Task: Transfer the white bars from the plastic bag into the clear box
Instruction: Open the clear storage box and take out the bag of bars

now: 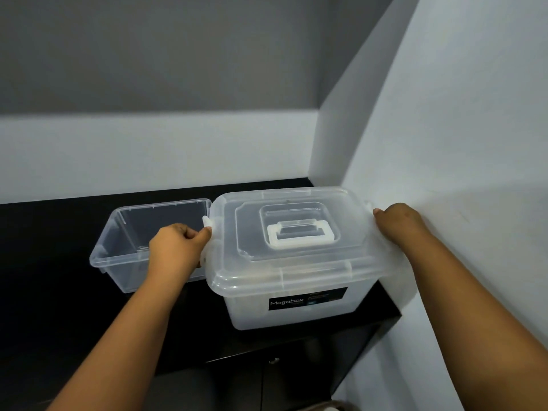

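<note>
Head view: a black worktop [59, 262] runs along a pale wall and ends in a corner at the right; the upper wall is grey, the lower band white; below the worktop's front edge, dark cabinet doors with a small knob [274, 360].

On the worktop, an open clear box [118, 250] with no lid stands at left, nothing visible inside; just beside it to the right, touching or nearly so, a larger lidded box [284, 310] with a black "Megabox" label on its front; its translucent lid [296, 262] is on, the white carry handle [301, 234] folded flat in the recess; contents blurred through the wall, bag and white bars not discernible.

Both forearms reach forward from below; the left hand [175, 247] is curled, thumb and fingers gripping the left side latch [207, 225] of the lidded box; the right hand [400, 222] is curled over the lid's right edge, close against the side wall, grasping the latch there.
</note>
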The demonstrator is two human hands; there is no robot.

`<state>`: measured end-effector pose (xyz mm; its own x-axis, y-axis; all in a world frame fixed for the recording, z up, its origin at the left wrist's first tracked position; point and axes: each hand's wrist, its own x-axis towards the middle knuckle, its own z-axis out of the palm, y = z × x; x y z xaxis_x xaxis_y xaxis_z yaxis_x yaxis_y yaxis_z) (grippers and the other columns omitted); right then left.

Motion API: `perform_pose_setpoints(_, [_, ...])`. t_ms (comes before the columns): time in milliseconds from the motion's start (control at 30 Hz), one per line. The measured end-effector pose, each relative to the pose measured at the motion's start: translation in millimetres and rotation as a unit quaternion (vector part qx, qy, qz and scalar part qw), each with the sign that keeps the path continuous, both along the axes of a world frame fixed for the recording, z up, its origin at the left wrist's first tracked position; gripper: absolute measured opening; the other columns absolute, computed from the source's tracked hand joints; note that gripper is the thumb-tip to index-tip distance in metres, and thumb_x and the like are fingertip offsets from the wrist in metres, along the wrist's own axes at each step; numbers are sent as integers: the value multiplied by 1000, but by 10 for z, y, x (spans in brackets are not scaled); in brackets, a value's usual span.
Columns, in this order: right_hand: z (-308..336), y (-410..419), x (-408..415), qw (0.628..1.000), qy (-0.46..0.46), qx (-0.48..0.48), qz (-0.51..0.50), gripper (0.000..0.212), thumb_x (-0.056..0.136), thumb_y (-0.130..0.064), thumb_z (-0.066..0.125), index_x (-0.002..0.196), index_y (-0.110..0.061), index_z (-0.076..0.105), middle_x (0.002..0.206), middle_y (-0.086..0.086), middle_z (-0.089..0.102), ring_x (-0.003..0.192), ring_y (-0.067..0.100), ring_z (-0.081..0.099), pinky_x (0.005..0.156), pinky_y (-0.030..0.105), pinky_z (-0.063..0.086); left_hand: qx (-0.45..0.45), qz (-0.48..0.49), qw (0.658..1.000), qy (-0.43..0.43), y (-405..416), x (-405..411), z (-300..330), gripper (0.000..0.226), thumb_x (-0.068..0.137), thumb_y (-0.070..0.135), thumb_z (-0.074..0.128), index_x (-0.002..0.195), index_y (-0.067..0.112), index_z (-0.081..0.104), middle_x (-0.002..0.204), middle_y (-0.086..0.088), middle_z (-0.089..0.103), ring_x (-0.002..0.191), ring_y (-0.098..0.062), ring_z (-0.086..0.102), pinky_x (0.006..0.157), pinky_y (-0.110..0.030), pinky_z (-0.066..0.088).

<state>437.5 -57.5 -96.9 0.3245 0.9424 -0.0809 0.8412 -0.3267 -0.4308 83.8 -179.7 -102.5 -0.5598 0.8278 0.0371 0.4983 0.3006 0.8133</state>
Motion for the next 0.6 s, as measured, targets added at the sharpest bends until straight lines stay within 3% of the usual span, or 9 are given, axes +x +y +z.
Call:
perform_pose_setpoints(167, [-79, 43, 24, 1000, 5, 22, -10, 40, 96, -36, 46, 106, -3, 65, 116, 20, 64, 107, 40, 58, 92, 38, 46, -4, 11, 1000, 16, -7, 5, 18, 32, 81, 24, 67, 71, -6, 65, 68, -16, 68, 65, -31, 67, 56, -30, 52])
perform_pose_setpoints(367, [-61, 43, -54, 1000, -7, 30, -6, 31, 99, -34, 41, 87, -8, 52, 116, 24, 62, 107, 41, 58, 83, 36, 42, -17, -4, 998, 63, -5, 50, 52, 29, 85, 23, 63, 68, -1, 63, 66, -14, 66, 64, -30, 66, 61, -34, 53])
perform_pose_setpoints(533, [-59, 64, 29, 999, 35, 17, -21, 29, 99, -25, 45, 93, -1, 58, 118, 27, 61, 109, 41, 57, 84, 34, 41, -22, -6, 995, 96, -8, 56, 52, 31, 87, 22, 60, 71, -4, 64, 64, -16, 66, 64, -31, 66, 61, -35, 54])
perform_pose_setpoints(600, [-52, 81, 36, 998, 50, 15, -25, 27, 98, -25, 46, 86, -2, 54, 116, 27, 61, 107, 41, 57, 85, 35, 43, -22, -7, 995, 97, -3, 49, 53, 32, 88, 21, 60, 73, -6, 65, 66, -18, 66, 65, -32, 66, 62, -35, 54])
